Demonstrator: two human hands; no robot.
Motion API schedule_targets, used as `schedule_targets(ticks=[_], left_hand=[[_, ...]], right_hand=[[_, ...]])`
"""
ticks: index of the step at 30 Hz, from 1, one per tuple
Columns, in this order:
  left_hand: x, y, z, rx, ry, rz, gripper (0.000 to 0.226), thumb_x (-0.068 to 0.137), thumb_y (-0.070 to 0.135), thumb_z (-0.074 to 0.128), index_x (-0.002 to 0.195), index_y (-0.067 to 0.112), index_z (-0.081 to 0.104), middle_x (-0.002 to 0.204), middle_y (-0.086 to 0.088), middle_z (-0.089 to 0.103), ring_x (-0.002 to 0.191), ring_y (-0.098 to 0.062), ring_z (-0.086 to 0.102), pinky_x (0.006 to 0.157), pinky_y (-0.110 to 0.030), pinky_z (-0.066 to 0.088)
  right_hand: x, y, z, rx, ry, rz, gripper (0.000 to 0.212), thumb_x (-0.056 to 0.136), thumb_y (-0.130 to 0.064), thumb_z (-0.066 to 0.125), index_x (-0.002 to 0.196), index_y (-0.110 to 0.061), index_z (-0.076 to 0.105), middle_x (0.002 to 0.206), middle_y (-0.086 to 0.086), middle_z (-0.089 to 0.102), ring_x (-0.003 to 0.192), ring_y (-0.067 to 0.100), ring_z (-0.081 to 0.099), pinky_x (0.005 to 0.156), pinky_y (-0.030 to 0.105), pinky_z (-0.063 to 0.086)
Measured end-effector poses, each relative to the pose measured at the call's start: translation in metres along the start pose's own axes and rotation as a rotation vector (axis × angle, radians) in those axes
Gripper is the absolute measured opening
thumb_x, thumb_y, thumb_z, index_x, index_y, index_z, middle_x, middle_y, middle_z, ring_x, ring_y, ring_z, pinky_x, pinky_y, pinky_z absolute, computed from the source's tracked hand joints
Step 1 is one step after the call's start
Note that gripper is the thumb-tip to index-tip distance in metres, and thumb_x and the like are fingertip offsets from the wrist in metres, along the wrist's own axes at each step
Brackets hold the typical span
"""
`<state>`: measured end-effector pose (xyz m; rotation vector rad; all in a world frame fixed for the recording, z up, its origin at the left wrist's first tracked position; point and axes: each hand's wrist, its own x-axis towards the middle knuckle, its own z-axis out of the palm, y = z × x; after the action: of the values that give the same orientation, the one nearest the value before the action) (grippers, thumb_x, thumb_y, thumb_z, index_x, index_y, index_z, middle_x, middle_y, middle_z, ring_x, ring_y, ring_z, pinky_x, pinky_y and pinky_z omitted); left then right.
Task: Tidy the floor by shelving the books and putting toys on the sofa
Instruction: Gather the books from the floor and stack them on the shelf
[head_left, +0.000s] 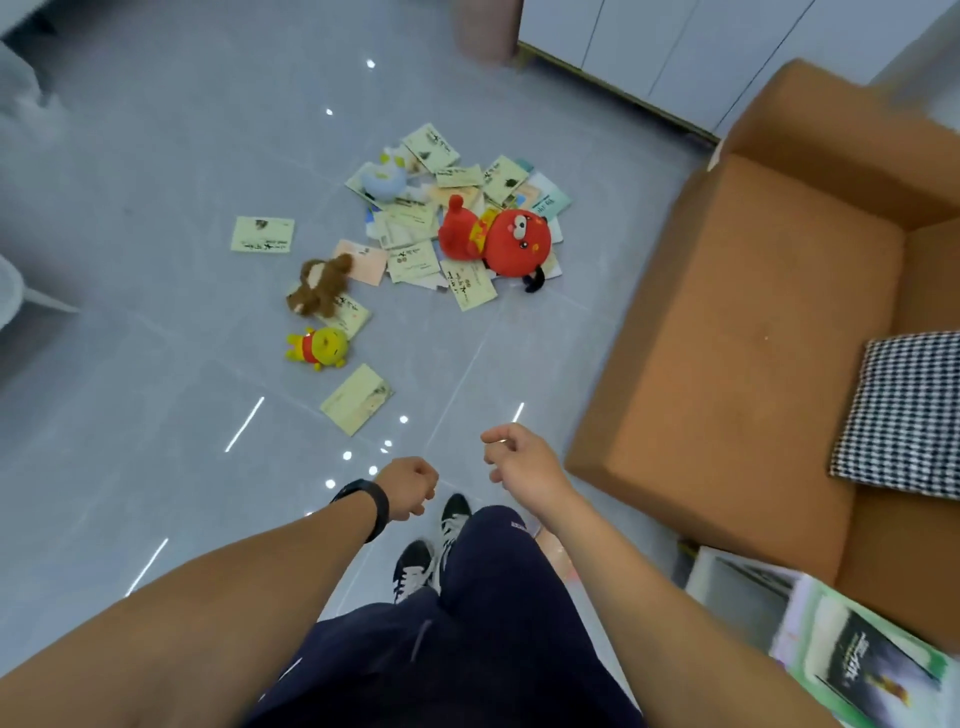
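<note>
Books (415, 228) lie scattered in a heap on the grey floor (156, 182), with a red toy (498, 236), a brown toy (319, 286), a yellow toy (319, 348) and a blue toy (384, 179) among them. The sofa (753, 338) stands to the right. Nearer, the left hand (410, 488) is curled into an empty fist; the right hand (519, 460) hangs loosely curled, holding nothing.

— Where does your single view sit?
— On your head, standing height, facing forward and down at the floor (156, 208).
— What does it cover?
— Your forearms, legs and shoes close below; the sofa (753, 322) to your right.
</note>
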<state>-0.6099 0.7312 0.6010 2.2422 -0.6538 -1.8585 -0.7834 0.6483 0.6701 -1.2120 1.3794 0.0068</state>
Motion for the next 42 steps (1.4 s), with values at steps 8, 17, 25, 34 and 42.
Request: schedule_targets(ticks=[8,17,25,34,42], left_hand=[[0.075,0.104,-0.05,0.03,-0.029,-0.017,0.024,0.101,0.028,0.046,0.116,0.019,0.062,0.114,-0.006,0.067,0.094,-0.023,0.066,0.083,-0.035,0.055],[0.142,0.297,-0.1,-0.211,0.086,0.121,0.024,0.101,0.021,0.045,0.118,0.02,0.062,0.108,-0.001,0.068,0.091,-0.021,0.068,0.08,-0.033,0.055],[0.217,0.367,-0.155,-0.404,0.106,0.037,0.025,0.098,0.013,0.048,0.116,0.015,0.064,0.107,-0.008,0.068,0.078,-0.018,0.064,0.057,-0.021,0.049],[0.344,0.398,-0.245,-0.497,0.198,-0.102,0.02,0.101,0.02,0.047,0.11,0.016,0.064,0.102,-0.007,0.068,0.081,-0.02,0.064,0.065,-0.026,0.049],[0.572,0.391,-0.249,-0.492,0.276,-0.048,0.015,0.098,0.018,0.052,0.108,0.021,0.063,0.116,-0.004,0.064,0.092,-0.025,0.061,0.087,-0.036,0.053]], right_hand=[[0.116,-0.07,-0.056,-0.04,-0.07,0.003,0.024,0.1,-0.018,0.047,0.12,-0.023,0.061,0.105,0.001,0.064,0.081,0.015,0.062,0.071,0.024,0.049],[0.258,-0.197,-0.17,-0.369,-0.092,-0.158,0.019,0.099,-0.023,0.05,0.113,-0.029,0.061,0.105,-0.003,0.064,0.094,0.018,0.065,0.076,0.031,0.05],[0.382,-0.274,-0.185,-0.61,-0.241,-0.195,0.027,0.098,-0.021,0.052,0.123,-0.024,0.061,0.114,0.0,0.064,0.096,0.016,0.062,0.079,0.029,0.051],[0.539,-0.315,-0.2,-0.995,-0.372,-0.217,0.031,0.095,-0.02,0.052,0.125,-0.024,0.058,0.116,-0.003,0.064,0.102,0.018,0.061,0.09,0.041,0.052],[0.799,-0.248,-0.147,-1.605,-0.446,-0.8,0.039,0.091,-0.018,0.054,0.129,-0.02,0.05,0.123,0.004,0.051,0.109,0.028,0.053,0.084,0.042,0.046]])
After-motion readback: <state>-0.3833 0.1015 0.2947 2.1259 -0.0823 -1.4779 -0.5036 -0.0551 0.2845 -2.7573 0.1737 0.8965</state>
